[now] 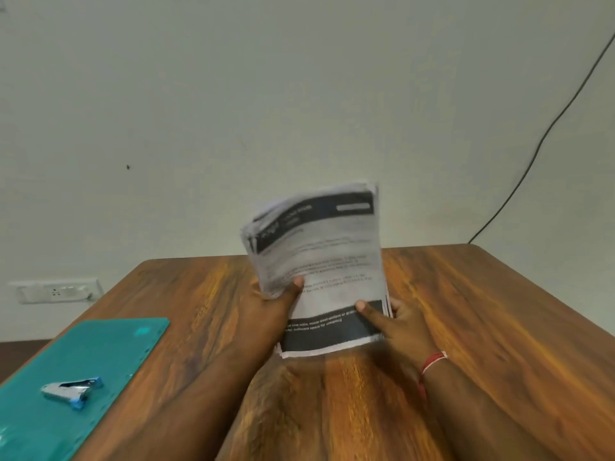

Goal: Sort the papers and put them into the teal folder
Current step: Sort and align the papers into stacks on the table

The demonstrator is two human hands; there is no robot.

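I have the stack of papers (319, 251) in both hands at the middle of the tabletop (482, 311). My left grip (276, 304) is curled round its left edge, thumb pressed on the front sheet. My right grip (404, 327) is clamped on the lower right corner, thumb lying across the dark printed band. The stack stands on end with its long axis up and down and the top leaning a little to the left. The sheets at the top are fanned and uneven, so I judge I am squaring them up. The lower edge sits low over the wood, but the blur keeps me from telling whether it touches. The teal folder (109, 347) lies flat and closed at the near left, well apart from the papers, with its long axis running from near left towards the far side. From the stack it lies to the left and nearer to me, so my left arm is the closer one. A small silver-and-blue metal tool (71, 390) rests on the cover. I reckon it has to come off before the folder can be opened. To go in, the stack would have to be laid flat and swung left, its long axis turned to match the folder's.
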